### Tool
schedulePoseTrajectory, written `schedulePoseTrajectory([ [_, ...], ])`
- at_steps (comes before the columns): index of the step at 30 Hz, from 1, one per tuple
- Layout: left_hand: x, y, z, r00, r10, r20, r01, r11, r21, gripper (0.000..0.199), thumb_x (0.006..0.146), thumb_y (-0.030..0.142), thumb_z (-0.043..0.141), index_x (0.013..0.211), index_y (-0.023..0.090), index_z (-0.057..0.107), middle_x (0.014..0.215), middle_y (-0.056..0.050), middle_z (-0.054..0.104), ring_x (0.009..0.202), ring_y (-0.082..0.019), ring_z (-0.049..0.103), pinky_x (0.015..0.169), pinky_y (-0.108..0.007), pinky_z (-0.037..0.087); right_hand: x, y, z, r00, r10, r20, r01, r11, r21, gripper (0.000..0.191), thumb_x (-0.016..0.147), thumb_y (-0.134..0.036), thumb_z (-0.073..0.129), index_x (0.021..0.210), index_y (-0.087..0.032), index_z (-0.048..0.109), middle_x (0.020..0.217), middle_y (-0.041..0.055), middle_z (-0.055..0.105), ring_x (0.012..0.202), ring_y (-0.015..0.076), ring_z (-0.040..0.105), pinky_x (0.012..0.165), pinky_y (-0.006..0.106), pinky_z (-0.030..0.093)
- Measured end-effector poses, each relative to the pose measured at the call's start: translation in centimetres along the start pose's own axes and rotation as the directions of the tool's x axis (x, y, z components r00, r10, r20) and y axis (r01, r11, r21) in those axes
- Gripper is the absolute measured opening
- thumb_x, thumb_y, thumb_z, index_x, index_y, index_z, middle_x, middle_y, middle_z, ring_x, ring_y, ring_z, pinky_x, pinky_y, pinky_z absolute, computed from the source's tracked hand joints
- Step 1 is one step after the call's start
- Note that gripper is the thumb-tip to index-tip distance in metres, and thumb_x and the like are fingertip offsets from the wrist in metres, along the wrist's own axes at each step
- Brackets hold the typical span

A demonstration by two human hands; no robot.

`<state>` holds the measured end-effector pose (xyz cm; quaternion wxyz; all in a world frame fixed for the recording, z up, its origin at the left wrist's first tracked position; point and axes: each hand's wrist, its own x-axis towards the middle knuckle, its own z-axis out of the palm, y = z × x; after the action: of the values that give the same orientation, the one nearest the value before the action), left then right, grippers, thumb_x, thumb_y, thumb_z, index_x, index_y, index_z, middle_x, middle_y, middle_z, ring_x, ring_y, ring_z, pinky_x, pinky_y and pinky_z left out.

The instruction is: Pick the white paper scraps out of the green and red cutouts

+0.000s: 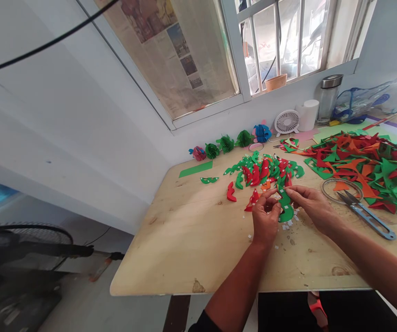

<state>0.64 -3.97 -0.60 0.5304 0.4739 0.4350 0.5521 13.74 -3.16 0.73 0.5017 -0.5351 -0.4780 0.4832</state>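
Observation:
Between my two hands is a green paper cutout [287, 213] with a wavy edge and small white squares on it. My left hand [266, 214] pinches its left side with thumb and fingers. At its upper right edge, the thumb and forefinger of my right hand [307, 203] are closed on it. Just beyond lies a heap of similar green and red cutouts [255, 173], many bearing white squares. One red cutout [231, 191] and one green cutout [209, 180] lie apart to the left. Small white paper squares [288, 225] are scattered on the wooden table [184, 235] below my hands.
Thread snips [369, 216] and a metal ring [342, 190] lie right of my right hand. Behind them spreads a large pile of paper scraps [357, 157]. Along the wall stand paper ornaments [226, 144], a small fan [287, 122] and a glass bottle [328, 99].

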Motion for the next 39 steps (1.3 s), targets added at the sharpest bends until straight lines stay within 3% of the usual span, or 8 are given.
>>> schedulePoseTrajectory([
  [10, -0.1, -0.4, -0.1, 0.999, 0.035, 0.007, -0.035, 0.997, 0.07, 0.039, 0.071, 0.012, 0.057, 0.107, 0.02, 0.067, 0.065, 0.002, 0.052, 0.059, -0.008, 0.048, 0.059, -0.018, 0.045, 0.1, 0.8, -0.2, 0.98, -0.186, -0.07, 0.188, 0.982, 0.025, 0.027, 0.07, -0.045, 0.07, 0.084, -0.022, 0.064, 0.08, 0.0024, 0.065, 0.075, 0.0178, 0.058, 0.067, 0.029, 0.046],
  [24, 0.0, -0.9, -0.2, 0.998, 0.061, 0.015, -0.063, 0.99, 0.129, 0.038, 0.071, 0.015, 0.058, 0.108, 0.022, 0.068, 0.067, 0.0, 0.054, 0.062, -0.01, 0.048, 0.063, -0.021, 0.045, -0.2, -0.1, -0.1, 0.976, -0.201, -0.083, 0.194, 0.977, -0.086, 0.029, 0.069, -0.051, 0.068, 0.077, -0.023, 0.065, 0.081, 0.0048, 0.067, 0.075, 0.0209, 0.061, 0.066, 0.032, 0.049],
  [34, 0.0, -0.8, -0.1, 0.999, 0.048, 0.014, -0.05, 0.992, 0.12, 0.038, 0.071, 0.014, 0.059, 0.106, 0.023, 0.069, 0.068, 0.0, 0.055, 0.062, -0.01, 0.048, 0.063, -0.021, 0.046, 0.0, 0.5, -0.1, 0.95, -0.305, -0.063, 0.276, 0.919, -0.283, 0.02, 0.077, -0.042, 0.057, 0.074, -0.023, 0.06, 0.086, 0.0055, 0.067, 0.076, 0.0199, 0.06, 0.064, 0.032, 0.047],
  [39, 0.0, -1.0, -0.2, 0.998, 0.055, 0.028, -0.059, 0.99, 0.129, 0.038, 0.071, 0.014, 0.058, 0.107, 0.023, 0.068, 0.068, 0.0, 0.055, 0.063, -0.01, 0.049, 0.064, -0.021, 0.046, 0.0, 0.8, -0.1, 0.945, -0.326, -0.013, 0.307, 0.905, -0.296, 0.02, 0.08, -0.042, 0.054, 0.074, -0.023, 0.057, 0.092, 0.0059, 0.067, 0.075, 0.0193, 0.06, 0.067, 0.033, 0.048],
])
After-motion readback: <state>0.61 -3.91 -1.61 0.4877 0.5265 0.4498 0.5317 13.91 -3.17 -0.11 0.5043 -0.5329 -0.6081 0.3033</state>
